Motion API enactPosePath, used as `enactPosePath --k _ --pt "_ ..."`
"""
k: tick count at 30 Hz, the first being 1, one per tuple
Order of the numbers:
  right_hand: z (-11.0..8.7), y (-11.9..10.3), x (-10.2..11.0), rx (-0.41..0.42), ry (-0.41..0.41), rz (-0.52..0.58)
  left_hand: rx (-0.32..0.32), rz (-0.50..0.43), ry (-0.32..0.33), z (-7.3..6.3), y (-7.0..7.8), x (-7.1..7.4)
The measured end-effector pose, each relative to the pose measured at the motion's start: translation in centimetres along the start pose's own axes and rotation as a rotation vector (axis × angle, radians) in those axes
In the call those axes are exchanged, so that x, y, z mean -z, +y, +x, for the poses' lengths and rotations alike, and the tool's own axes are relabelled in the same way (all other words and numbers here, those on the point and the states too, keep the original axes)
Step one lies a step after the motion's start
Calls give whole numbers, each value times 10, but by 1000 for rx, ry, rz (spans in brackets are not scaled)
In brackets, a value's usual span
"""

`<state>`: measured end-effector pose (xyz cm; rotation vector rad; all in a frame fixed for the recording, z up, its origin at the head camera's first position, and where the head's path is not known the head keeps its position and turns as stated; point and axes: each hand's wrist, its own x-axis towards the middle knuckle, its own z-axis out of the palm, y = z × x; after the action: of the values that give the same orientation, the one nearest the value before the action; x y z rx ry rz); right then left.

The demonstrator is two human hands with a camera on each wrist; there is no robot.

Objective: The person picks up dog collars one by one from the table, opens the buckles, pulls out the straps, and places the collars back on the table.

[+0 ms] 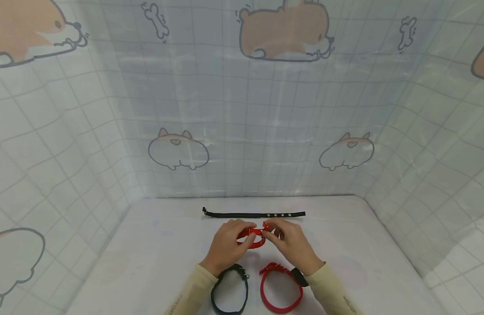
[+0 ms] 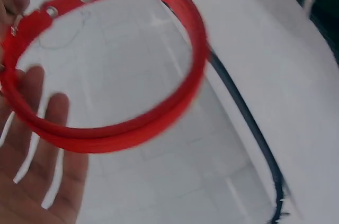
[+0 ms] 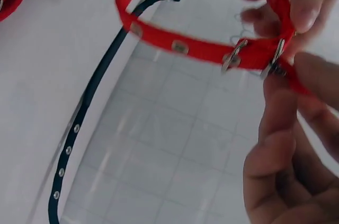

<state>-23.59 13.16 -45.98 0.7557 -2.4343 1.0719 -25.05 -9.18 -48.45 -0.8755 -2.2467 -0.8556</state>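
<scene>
Between my two hands, above the white surface, is a red collar (image 1: 257, 245) bent into a closed loop. Metal eyelets run along its band (image 2: 197, 38) in the left wrist view. My left hand (image 1: 227, 246) holds the loop from the left, thumb against the band. From the right, my right hand (image 1: 294, 246) pinches the strap's short end beside the metal buckle (image 3: 277, 57). The right wrist view shows this end (image 3: 297, 81) between thumb and fingers, emerging at the buckle; how far it is threaded is partly hidden by the fingertips.
A black collar (image 1: 242, 215) lies stretched out behind my hands. Nearer me, a looped black collar (image 1: 212, 294) lies left and a second red collar (image 1: 262, 291) right, beside my forearms. A patterned curtain (image 1: 249, 175) rises behind the table (image 1: 147, 249).
</scene>
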Motion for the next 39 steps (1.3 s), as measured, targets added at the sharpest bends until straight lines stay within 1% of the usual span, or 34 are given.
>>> enactPosePath --k 2,4,7,9,14,18,21,24,28,30,35,36,39 --pt "-1 -3 0 -2 24 -9 -32 51 23 2 6 -3" --pt "-1 -6 -1 -4 42 -17 -44 101 38 5 11 -6" --pt "-1 -8 -3 -11 57 -20 -37 167 50 7 17 -9" --pt "-1 -8 -3 -15 60 -5 -26 187 57 8 20 -9" --pt "-3 -5 -4 -27 49 77 -10 187 50 9 20 -7" --pt "-4 -5 -3 -47 25 119 -3 163 11 10 18 -6" --pt "-5 -5 -2 -60 15 123 -8 138 -7 9 17 -5" --pt "-5 -5 -2 -56 20 117 -2 123 -18 8 17 -5" --pt "-5 -5 -3 -43 30 84 12 138 -37 8 20 -4" --pt "-4 -6 -4 -37 34 59 -10 183 -49 8 21 -2" --pt "-4 -7 -5 -29 53 -1 -134 323 -76 6 23 -2" --pt "-4 -8 -5 -31 56 -5 -151 331 -82 5 24 -2" --pt "-4 -7 -6 -38 64 -2 -176 313 -92 2 26 -4"
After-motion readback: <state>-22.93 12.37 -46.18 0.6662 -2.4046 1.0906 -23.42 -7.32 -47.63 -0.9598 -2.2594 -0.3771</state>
